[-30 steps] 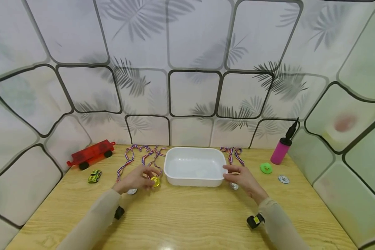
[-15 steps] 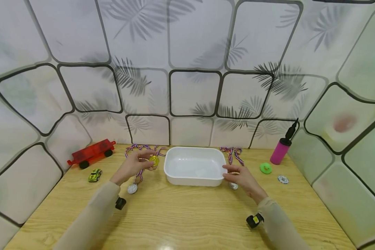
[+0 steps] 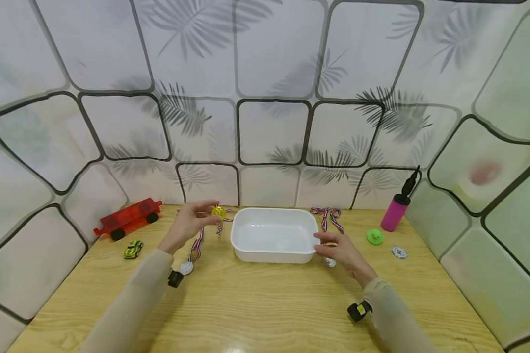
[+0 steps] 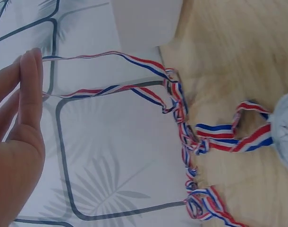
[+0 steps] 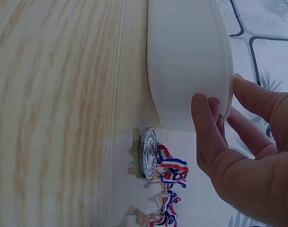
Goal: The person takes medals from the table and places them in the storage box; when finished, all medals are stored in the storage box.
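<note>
My left hand point(image 3: 190, 221) pinches a gold medal point(image 3: 219, 212) by its edge, raised above the table left of a white plastic basin point(image 3: 274, 257). In the left wrist view the medal is hidden behind the fingers, and its striped ribbon point(image 4: 101, 90) stretches to a tangle of ribbons. A silver medal point(image 3: 186, 267) lies below that hand. My right hand point(image 3: 344, 252) holds the basin's right rim, with fingers on both sides of the wall in the right wrist view. Under that hand, a second silver medal point(image 5: 148, 153) lies by the basin, its ribbon point(image 3: 327, 214) running back.
A red toy trailer point(image 3: 130, 217) and a yellow-green toy car point(image 3: 133, 249) stand at the left. On the right are a pink hand pump point(image 3: 395, 213), a green rubber duck point(image 3: 374, 237) and a poker chip point(image 3: 399, 252). A patterned cloth wall point(image 3: 274, 132) closes off the back and sides.
The left hand has lifted the gold medal up off the table and away toward the back wall, drawing its ribbon along. The right hand and the basin have stayed in place.
</note>
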{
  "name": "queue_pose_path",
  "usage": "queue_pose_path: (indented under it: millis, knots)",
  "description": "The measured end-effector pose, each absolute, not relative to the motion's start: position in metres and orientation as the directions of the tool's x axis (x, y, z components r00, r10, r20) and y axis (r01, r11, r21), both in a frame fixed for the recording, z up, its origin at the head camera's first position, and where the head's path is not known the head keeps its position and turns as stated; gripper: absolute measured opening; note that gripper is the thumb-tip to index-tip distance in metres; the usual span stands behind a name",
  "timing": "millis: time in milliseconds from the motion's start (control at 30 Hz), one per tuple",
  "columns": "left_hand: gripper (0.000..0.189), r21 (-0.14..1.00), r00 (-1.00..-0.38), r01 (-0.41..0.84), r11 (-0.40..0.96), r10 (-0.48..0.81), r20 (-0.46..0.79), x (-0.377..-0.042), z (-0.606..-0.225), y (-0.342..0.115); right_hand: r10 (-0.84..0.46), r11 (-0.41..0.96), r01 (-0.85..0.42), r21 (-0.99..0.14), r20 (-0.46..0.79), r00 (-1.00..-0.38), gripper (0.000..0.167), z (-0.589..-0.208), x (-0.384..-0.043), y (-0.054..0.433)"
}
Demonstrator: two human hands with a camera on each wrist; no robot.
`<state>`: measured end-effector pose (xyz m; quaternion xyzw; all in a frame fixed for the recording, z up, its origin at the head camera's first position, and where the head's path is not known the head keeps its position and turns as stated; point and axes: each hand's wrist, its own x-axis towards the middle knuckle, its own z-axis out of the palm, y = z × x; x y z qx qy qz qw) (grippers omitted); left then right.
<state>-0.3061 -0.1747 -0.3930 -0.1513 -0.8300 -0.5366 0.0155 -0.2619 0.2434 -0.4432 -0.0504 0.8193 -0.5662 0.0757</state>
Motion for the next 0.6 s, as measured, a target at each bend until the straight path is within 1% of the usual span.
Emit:
queue_pose_path:
  millis: [133, 367, 467, 600]
  knots:
    - [0.047, 0.905, -0.945, 0.3, 0.302, 0.22, 0.241, -0.31, -0.383, -0.174, -0.15, 0.351, 0.029, -0.936, -0.086, -0.985, 0.049, -0.444, -0.264, 0.243]
    - [0.044, 0.936, -0.932, 0.329, 0.124, 0.201, 0.301, -0.316, -0.367, -0.171, -0.15, 0.347, 0.044, -0.937, -0.102, -0.983, 0.049, -0.443, -0.265, 0.243]
    - [0.045, 0.933, -0.928, 0.344, 0.11, 0.193, 0.319, -0.317, -0.36, -0.17, -0.15, 0.34, 0.048, -0.939, -0.105, -0.983, 0.05, -0.442, -0.264, 0.244]
    - [0.046, 0.921, -0.925, 0.36, 0.147, 0.184, 0.332, -0.319, -0.351, -0.168, -0.151, 0.347, 0.05, -0.937, -0.108, -0.983, 0.05, -0.442, -0.264, 0.244]
